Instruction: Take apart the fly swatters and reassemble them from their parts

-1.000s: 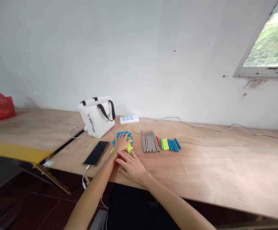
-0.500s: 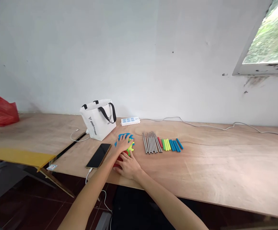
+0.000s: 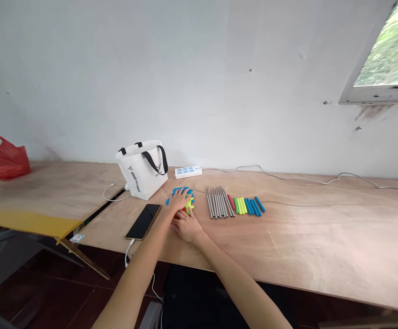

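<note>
A small pile of flat, spiky silicone pieces (image 3: 186,192) in blue, lime green and red lies on the plywood table (image 3: 305,242). My left hand (image 3: 179,200) rests flat on top of the pile with its fingers stretched out. Just in front of it, my right hand (image 3: 187,226) lies flat on the table, fingers extended to the red piece at the pile's near edge. Neither hand has anything wrapped in its fingers. To the right of the pile lie a row of metal straws (image 3: 218,202) and a row of short coloured tubes (image 3: 248,205).
A black phone (image 3: 143,221) on a white cable lies left of the pile, with a white tote bag (image 3: 140,171) behind it. A white power strip (image 3: 188,172) and its cable (image 3: 288,179) run along the wall. A red plastic bag (image 3: 3,157) sits far left.
My right hand has slid forward towards the pile and now touches its near edge. My left hand stays on the pile. The camera has shifted slightly.
</note>
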The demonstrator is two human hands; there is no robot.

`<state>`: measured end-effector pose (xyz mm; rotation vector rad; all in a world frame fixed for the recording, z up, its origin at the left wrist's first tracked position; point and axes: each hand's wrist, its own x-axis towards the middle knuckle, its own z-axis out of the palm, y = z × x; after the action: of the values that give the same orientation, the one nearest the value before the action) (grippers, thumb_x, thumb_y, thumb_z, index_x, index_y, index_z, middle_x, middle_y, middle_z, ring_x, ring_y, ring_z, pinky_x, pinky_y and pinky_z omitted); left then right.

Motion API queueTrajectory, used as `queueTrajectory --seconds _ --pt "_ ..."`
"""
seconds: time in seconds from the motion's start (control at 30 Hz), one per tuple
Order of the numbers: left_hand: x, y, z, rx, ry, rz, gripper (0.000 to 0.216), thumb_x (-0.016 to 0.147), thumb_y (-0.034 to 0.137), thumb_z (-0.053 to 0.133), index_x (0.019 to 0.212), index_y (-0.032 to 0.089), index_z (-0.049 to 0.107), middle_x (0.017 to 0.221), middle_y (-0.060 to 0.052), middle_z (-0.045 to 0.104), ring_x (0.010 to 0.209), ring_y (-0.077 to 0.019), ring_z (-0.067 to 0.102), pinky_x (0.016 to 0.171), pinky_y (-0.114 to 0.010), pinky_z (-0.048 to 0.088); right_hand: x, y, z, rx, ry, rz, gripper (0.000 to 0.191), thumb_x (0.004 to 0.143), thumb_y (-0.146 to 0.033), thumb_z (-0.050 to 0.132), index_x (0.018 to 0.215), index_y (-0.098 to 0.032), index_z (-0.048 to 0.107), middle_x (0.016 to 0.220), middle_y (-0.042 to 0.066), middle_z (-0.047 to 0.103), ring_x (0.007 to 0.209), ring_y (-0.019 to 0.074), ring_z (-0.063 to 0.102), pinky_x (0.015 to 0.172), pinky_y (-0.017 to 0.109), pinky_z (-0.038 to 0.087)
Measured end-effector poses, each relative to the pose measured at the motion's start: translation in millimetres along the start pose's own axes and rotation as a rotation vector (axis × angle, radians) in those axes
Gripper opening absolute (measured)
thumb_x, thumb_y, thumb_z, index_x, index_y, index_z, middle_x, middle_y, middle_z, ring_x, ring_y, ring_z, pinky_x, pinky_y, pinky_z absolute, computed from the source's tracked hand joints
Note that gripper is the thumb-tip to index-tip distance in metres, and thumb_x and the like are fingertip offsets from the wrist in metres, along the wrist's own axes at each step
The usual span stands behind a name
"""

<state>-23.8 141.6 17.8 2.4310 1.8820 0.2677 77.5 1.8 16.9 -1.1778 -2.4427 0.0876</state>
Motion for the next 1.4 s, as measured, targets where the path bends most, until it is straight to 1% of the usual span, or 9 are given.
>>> queueTrajectory --seconds 0.37,0.5,0.6,0.73,0.83,0.97,1.17,1.27,1.4 --pt "17 1 2 -0.069 0.025 0.051 0.048 0.101 0.048 0.041 0.145 0.031 0.052 0.154 -0.006 0.05 0.149 -0.0327 0.028 0.12 -0.049 0.025 15 20 4 0.013 -0.002 -0.008 0.036 0.107 -0.04 0.039 0.13 -0.031 0.066 0.138 0.006 0.061 0.137 0.0215 0.046 0.125 0.055 0.014" --pt "16 0 -2 -0.091 0.044 0.062 0.039 0.103 0.045 0.047 0.136 0.03 0.06 0.146 -0.009 0.056 0.139 -0.0313 0.042 0.114 -0.045 0.038 17 23 3 0.008 -0.012 -0.016 0.036 0.108 -0.039 0.038 0.129 -0.032 0.067 0.136 0.005 0.062 0.136 0.0205 0.046 0.125 0.054 0.014" --pt "19 0 -8 -0.102 0.061 0.07 0.033 0.101 0.039 0.057 0.131 0.023 0.062 0.137 -0.011 0.059 0.119 -0.0267 0.06 0.101 -0.045 0.052 21 26 2 -0.005 -0.011 -0.004 0.035 0.107 -0.038 0.039 0.131 -0.033 0.065 0.138 0.004 0.061 0.136 0.0208 0.046 0.125 0.054 0.015" --pt "27 1 -13 -0.108 0.058 0.074 0.033 0.1 0.035 0.063 0.128 0.019 0.061 0.13 -0.011 0.061 0.108 -0.0231 0.065 0.091 -0.044 0.057 26 32 1 -0.029 -0.008 0.02 0.034 0.106 -0.034 0.043 0.132 -0.032 0.065 0.14 0.006 0.06 0.136 0.0221 0.046 0.124 0.055 0.017" --pt "32 3 -14 -0.11 0.046 0.061 0.031 0.102 0.037 0.058 0.127 0.021 0.063 0.132 -0.01 0.062 0.113 -0.0247 0.063 0.096 -0.045 0.055 30 36 0 -0.048 -0.01 0.028 0.033 0.105 -0.033 0.045 0.131 -0.031 0.066 0.14 0.007 0.059 0.137 0.0222 0.046 0.125 0.054 0.017" --pt "29 7 -12 -0.11 0.055 0.003 0.04 0.107 0.044 0.034 0.127 0.032 0.066 0.14 -0.005 0.063 0.135 -0.0278 0.053 0.11 -0.045 0.043 33 40 -2 -0.061 -0.012 0.041 0.035 0.105 -0.031 0.043 0.131 -0.031 0.066 0.137 0.007 0.063 0.137 0.0229 0.046 0.124 0.056 0.018" --pt "14 -1 -6 -0.093 0.125 -0.131 0.059 0.107 0.048 0.014 0.15 0.022 0.044 0.159 -0.012 0.043 0.148 -0.0274 0.037 0.118 -0.046 0.031 28 33 -5 -0.049 -0.005 0.007 0.036 0.107 -0.034 0.038 0.123 -0.031 0.071 0.124 0.007 0.07 0.136 0.0246 0.048 0.124 0.063 0.01" --pt "12 -9 -5 -0.089 0.047 -0.148 0.058 0.106 0.05 0.016 0.149 0.023 0.044 0.161 -0.012 0.041 0.148 -0.0278 0.038 0.117 -0.048 0.032 20 27 -7 -0.037 0.013 -0.008 0.037 0.108 -0.04 0.038 0.13 -0.03 0.066 0.136 0.007 0.064 0.141 0.0247 0.043 0.123 0.066 0.008" --pt "13 -13 -1 -0.083 -0.042 -0.132 0.061 0.102 0.056 0.026 0.153 0.025 0.04 0.165 -0.013 0.031 0.153 -0.032 0.029 0.117 -0.057 0.028 0 20 -9 -0.036 0.017 -0.017 0.042 0.107 -0.044 0.038 0.142 -0.03 0.057 0.155 0.007 0.049 0.15 0.0268 0.031 0.122 0.066 0.013"
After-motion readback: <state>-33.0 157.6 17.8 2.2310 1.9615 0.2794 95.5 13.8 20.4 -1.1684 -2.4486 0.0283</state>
